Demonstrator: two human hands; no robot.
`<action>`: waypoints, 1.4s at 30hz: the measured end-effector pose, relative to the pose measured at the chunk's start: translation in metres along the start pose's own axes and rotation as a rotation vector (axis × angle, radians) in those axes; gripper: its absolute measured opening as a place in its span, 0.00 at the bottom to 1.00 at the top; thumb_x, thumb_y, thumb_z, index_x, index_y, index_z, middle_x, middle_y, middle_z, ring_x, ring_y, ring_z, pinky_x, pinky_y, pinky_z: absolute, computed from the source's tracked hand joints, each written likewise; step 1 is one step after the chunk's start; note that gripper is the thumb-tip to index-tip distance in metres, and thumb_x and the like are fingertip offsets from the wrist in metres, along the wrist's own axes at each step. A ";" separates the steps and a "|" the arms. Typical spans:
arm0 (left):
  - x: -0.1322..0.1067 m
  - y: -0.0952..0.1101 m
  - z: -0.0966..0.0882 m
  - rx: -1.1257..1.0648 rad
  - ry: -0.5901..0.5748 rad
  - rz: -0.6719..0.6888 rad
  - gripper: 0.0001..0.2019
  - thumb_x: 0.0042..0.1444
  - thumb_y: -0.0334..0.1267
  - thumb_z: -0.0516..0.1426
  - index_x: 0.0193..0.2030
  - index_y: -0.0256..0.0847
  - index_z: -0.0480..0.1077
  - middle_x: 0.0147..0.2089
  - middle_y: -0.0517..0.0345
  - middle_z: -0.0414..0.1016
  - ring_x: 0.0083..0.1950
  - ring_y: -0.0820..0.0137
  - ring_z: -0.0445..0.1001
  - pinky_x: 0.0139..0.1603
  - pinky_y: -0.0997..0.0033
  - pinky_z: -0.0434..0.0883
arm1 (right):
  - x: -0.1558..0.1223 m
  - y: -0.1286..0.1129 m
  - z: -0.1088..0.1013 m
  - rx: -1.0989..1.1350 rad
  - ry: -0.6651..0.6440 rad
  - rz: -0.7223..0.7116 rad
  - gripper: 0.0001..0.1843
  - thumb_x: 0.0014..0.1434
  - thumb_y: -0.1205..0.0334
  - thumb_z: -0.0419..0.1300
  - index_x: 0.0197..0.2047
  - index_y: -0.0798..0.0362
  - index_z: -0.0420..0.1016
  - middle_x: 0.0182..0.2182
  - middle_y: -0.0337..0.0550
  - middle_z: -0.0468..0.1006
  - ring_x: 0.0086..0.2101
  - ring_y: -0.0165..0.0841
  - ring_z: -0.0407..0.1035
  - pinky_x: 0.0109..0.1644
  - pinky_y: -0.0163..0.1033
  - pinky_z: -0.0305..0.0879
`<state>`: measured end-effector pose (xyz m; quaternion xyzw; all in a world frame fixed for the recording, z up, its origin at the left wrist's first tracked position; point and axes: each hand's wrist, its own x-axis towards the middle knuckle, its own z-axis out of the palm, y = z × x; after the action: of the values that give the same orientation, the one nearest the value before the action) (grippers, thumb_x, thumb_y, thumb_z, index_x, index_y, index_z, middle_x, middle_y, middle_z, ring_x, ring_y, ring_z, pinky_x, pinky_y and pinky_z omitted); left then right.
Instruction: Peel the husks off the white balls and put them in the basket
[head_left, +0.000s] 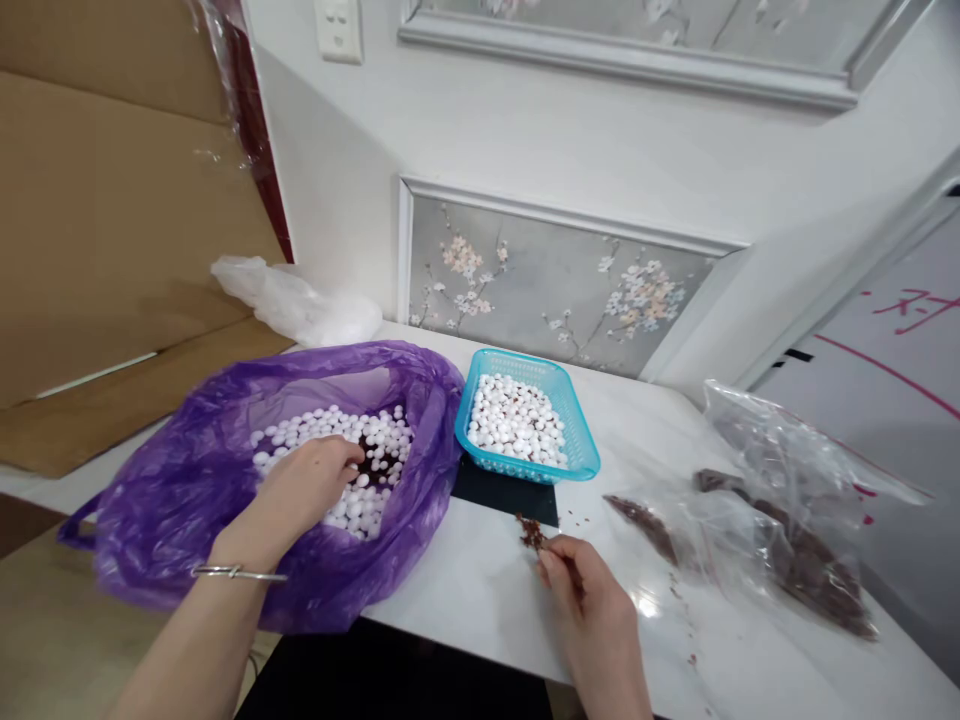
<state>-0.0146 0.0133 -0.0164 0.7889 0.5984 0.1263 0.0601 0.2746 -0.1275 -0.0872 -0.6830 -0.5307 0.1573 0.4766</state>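
**White balls go from bag to basket**

The left hand (307, 485) reaches into the purple bag (187, 500), fingers curled on the white balls (375, 440); I cannot tell if it grips any. The right hand (581, 590) pinches brown husk bits (531, 532) above the table (480, 580). The blue basket (581, 455) is already well filled, but many balls are left in the bag.

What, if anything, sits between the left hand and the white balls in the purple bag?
Nothing visible. The left hand is already inside the open mouth of the purple bag, fingers resting on the white balls. The bag's rim is folded back, not covering them.
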 end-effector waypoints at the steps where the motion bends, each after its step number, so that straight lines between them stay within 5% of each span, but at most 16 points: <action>1: 0.001 0.000 0.001 -0.002 0.003 0.000 0.14 0.50 0.33 0.52 0.36 0.43 0.79 0.40 0.46 0.81 0.41 0.53 0.77 0.39 0.64 0.67 | 0.000 -0.001 0.000 0.026 -0.019 0.044 0.10 0.59 0.53 0.55 0.32 0.49 0.72 0.25 0.40 0.77 0.27 0.35 0.71 0.34 0.37 0.67; 8: -0.002 0.004 -0.012 -0.066 0.113 0.002 0.14 0.54 0.37 0.51 0.35 0.41 0.78 0.41 0.46 0.80 0.41 0.55 0.76 0.44 0.62 0.67 | 0.001 -0.011 0.002 0.158 -0.076 0.142 0.12 0.57 0.51 0.57 0.32 0.50 0.73 0.20 0.37 0.71 0.23 0.33 0.66 0.28 0.35 0.63; 10: -0.008 0.016 -0.018 -0.269 0.159 -0.023 0.14 0.55 0.42 0.52 0.38 0.40 0.77 0.40 0.47 0.80 0.40 0.56 0.76 0.42 0.63 0.68 | 0.001 -0.010 0.003 0.179 -0.082 0.124 0.12 0.56 0.50 0.59 0.31 0.51 0.74 0.21 0.37 0.70 0.23 0.32 0.64 0.27 0.35 0.62; 12: -0.017 0.036 -0.020 -0.693 0.148 -0.077 0.12 0.52 0.44 0.58 0.38 0.41 0.77 0.35 0.51 0.80 0.37 0.60 0.76 0.38 0.66 0.70 | 0.001 -0.008 0.003 0.203 -0.105 0.138 0.12 0.54 0.51 0.60 0.30 0.51 0.75 0.20 0.37 0.69 0.22 0.32 0.63 0.27 0.35 0.62; 16: -0.039 0.089 -0.005 -1.480 -0.099 -0.177 0.09 0.48 0.39 0.64 0.36 0.39 0.78 0.31 0.56 0.78 0.33 0.70 0.74 0.36 0.76 0.72 | 0.002 -0.006 0.004 0.320 -0.156 0.193 0.13 0.55 0.51 0.60 0.33 0.52 0.76 0.20 0.37 0.72 0.23 0.32 0.67 0.31 0.35 0.65; 21: -0.052 0.130 0.031 -1.890 -0.444 -0.389 0.05 0.50 0.33 0.64 0.33 0.35 0.78 0.32 0.57 0.74 0.31 0.79 0.72 0.35 0.87 0.71 | 0.001 -0.019 0.000 0.473 -0.145 0.171 0.10 0.58 0.54 0.58 0.37 0.52 0.74 0.22 0.37 0.74 0.26 0.31 0.69 0.34 0.34 0.66; 27: -0.049 0.141 0.057 -2.025 -0.565 -0.450 0.04 0.52 0.32 0.62 0.34 0.34 0.77 0.28 0.58 0.72 0.30 0.79 0.71 0.34 0.86 0.72 | -0.004 -0.040 -0.002 0.587 -0.129 0.163 0.07 0.60 0.58 0.58 0.33 0.52 0.72 0.23 0.36 0.74 0.26 0.28 0.68 0.33 0.32 0.65; 42: -0.055 0.141 0.064 -2.024 -0.531 -0.314 0.06 0.52 0.34 0.62 0.28 0.35 0.73 0.29 0.61 0.70 0.29 0.80 0.66 0.33 0.82 0.68 | -0.002 -0.046 0.011 0.600 -0.143 0.045 0.07 0.61 0.62 0.57 0.30 0.51 0.70 0.28 0.37 0.71 0.31 0.31 0.68 0.36 0.35 0.64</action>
<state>0.1201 -0.0751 -0.0504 0.2874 0.2772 0.3805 0.8341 0.2400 -0.1251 -0.0559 -0.5106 -0.4774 0.3653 0.6147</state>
